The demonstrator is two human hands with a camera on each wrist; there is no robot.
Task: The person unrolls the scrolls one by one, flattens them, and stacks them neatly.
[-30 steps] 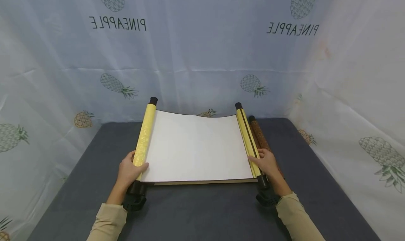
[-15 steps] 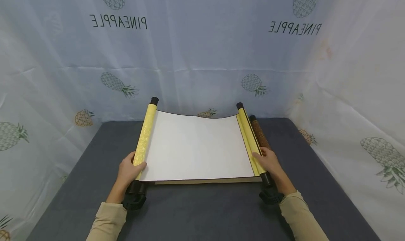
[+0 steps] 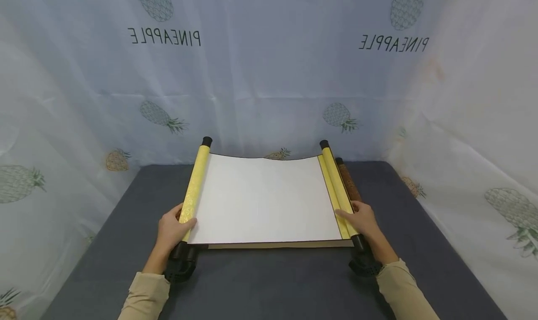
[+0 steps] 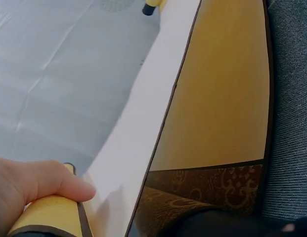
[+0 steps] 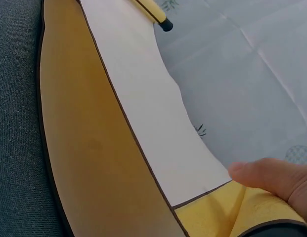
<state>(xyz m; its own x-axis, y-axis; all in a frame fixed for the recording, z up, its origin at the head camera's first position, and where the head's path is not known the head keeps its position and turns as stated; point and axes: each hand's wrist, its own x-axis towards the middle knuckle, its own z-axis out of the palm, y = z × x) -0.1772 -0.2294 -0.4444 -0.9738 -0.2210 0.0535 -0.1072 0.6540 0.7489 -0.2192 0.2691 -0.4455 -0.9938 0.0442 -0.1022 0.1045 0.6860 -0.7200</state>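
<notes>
A hanging scroll with white paper (image 3: 269,198) is spread between two yellow rollers with black end knobs. My left hand (image 3: 170,229) grips the near end of the left roller (image 3: 194,187), thumb on the inner side by the paper. Likewise my right hand (image 3: 362,221) holds the right roller (image 3: 339,184), its thumb over the yellow border (image 5: 212,210). The paper's far edge sags between the rollers. Beneath lies a second scroll with tan paper (image 5: 94,128) and brown patterned brocade (image 4: 212,187); the yellow scroll hides most of it.
Past the right roller, a brown roller (image 3: 349,182) of the lower scroll shows on the dark grey tablecloth (image 3: 269,287). A pale curtain (image 3: 269,67) printed with pineapples hangs behind the table and along both sides.
My right hand and the right roller have moved slightly right, and a wider strip of yellow border now shows beside the white paper. My left hand stays on its roller. The head view has shifted slightly.
</notes>
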